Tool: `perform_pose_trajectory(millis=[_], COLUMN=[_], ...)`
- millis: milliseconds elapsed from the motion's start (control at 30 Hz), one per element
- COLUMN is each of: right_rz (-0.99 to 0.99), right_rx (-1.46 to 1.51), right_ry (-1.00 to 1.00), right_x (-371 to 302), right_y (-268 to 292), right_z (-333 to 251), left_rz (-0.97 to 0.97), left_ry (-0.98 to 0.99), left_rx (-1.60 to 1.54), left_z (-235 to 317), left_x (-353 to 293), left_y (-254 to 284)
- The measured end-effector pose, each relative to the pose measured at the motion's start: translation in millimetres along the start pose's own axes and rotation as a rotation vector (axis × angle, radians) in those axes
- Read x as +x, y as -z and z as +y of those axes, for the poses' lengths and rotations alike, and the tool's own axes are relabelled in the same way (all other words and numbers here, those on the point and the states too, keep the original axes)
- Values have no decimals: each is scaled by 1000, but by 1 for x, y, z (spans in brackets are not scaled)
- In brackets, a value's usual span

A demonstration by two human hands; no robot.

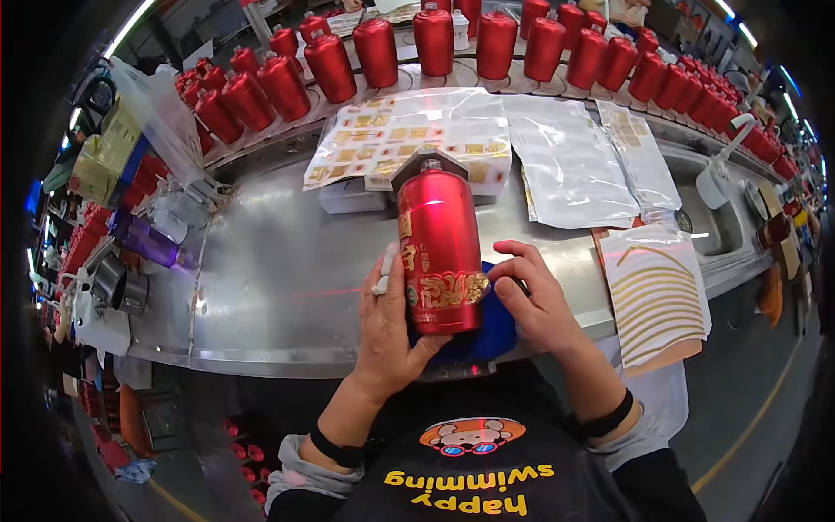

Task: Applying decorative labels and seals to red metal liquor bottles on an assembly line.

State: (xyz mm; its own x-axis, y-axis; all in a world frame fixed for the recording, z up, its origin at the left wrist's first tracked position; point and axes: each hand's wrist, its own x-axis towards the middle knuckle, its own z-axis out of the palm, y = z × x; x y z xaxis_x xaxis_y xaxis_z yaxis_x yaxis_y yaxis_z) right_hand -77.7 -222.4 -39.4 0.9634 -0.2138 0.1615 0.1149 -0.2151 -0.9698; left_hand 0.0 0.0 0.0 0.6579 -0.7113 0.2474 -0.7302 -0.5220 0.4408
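A red bottle [441, 248] with gold relief lies lengthwise on a blue cloth [492, 335] at the near edge of the steel bench [278, 287], neck pointing away from me. My left hand [389, 326] cups its left side and base; the forefinger is wrapped in white tape. My right hand [532, 296] rests against its right side, fingertips pressing on the gold emblem near the base.
Sheets of gold stickers [409, 139] and clear plastic sleeves [570, 161] lie beyond the bottle. A sheet of gold curved strips [657, 291] hangs off the bench at right. Many red bottles [435, 39] line a conveyor behind. A purple bottle [146, 242] and metal cups [117, 285] sit at left.
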Motion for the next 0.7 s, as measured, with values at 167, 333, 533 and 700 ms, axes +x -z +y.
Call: perform_pose_trajectory(millis=[167, 333, 533, 700], right_rz=[-47, 4, 11, -25], right_rx=[173, 233, 193, 189], right_ry=[-27, 0, -24, -57], right_x=[11, 14, 15, 12], right_y=[4, 6, 0, 2], right_z=[-22, -27, -16, -13], left_rz=[63, 136, 143, 152], left_ry=[-2, 213, 273, 309], left_rx=[-470, -672, -604, -646], left_z=[-3, 8, 14, 18], left_x=[5, 24, 27, 24], left_y=[-1, -11, -14, -8])
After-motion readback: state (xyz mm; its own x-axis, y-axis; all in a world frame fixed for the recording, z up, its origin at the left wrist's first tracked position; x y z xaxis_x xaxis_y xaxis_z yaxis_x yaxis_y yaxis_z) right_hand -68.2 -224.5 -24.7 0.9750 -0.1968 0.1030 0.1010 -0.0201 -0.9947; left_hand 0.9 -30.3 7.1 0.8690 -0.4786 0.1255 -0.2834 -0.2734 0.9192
